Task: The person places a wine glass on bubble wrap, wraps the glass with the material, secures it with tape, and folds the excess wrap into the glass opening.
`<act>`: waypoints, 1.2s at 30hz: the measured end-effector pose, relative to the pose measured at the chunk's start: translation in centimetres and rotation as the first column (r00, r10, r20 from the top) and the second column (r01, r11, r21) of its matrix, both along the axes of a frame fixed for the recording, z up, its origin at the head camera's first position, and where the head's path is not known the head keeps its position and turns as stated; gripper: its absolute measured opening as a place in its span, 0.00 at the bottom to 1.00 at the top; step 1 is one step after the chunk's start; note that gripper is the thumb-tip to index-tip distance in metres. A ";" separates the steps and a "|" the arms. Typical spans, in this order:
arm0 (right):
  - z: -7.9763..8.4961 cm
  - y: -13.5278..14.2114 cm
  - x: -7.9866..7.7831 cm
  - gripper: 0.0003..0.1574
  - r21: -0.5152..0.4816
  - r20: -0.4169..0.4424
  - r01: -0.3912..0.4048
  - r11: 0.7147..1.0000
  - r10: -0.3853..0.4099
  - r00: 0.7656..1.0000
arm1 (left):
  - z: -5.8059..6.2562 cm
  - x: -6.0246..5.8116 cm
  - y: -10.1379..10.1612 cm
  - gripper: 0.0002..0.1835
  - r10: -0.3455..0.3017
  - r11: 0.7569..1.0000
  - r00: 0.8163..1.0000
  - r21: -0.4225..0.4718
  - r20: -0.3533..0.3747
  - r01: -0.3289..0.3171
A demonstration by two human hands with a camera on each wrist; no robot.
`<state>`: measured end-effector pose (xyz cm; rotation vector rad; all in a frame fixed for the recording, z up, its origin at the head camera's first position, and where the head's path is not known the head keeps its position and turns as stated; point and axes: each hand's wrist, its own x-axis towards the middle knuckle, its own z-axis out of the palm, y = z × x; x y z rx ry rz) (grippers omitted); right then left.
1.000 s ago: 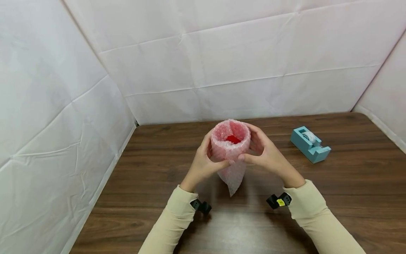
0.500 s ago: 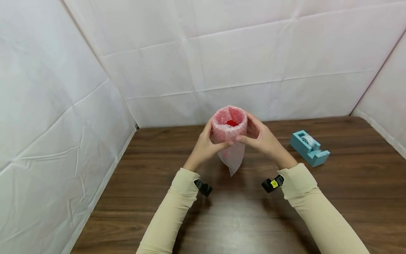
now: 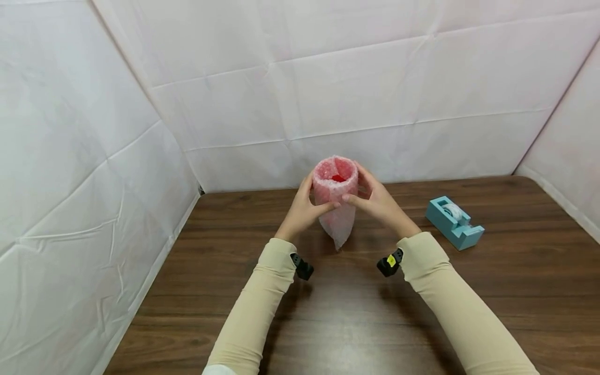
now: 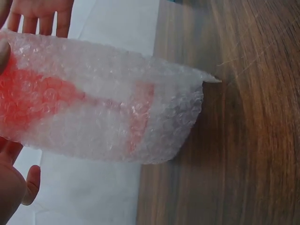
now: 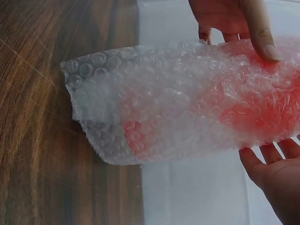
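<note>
A tall tube of clear bubble wrap [image 3: 337, 221] stands nearly upright between both hands, its round top open and its lower end running to a loose pointed corner. Through the wrap shows a red goblet-shaped thing [image 4: 44, 96], with a wide upper part, a narrow stem and a red foot. My left hand [image 3: 301, 212] grips the tube's left side, thumb across the front. From the right, my right hand [image 3: 380, 202] holds it the same way, fingers behind and thumb in front. Whether the wrap's lower end touches the table cannot be told.
A light blue tape dispenser [image 3: 454, 223] with a roll of clear tape sits on the dark wooden table [image 3: 225, 271], to the right. White sheeting [image 3: 225, 104] hangs behind the table and at both sides. Small black cameras are strapped to both wrists.
Both hands have carried the wrapped tube away from me, toward the back sheeting, and slightly left. Their hold looks the same. The tape dispenser has stayed where it was.
</note>
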<state>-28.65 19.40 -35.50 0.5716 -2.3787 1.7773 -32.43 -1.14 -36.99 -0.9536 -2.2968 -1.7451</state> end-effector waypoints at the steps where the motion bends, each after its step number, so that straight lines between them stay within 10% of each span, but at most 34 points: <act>1: -0.1 0.0 -0.1 0.52 -0.007 0.009 0.003 1.000 -0.003 1.000 | -0.1 -0.1 0.0 0.49 0.007 1.000 1.000 -0.003 0.000 -0.007; 36: -1.9 0.1 -1.2 0.49 0.051 0.057 -0.013 0.999 0.010 0.998 | -2.3 -0.7 0.7 0.47 0.037 0.999 0.998 -0.030 0.053 -0.036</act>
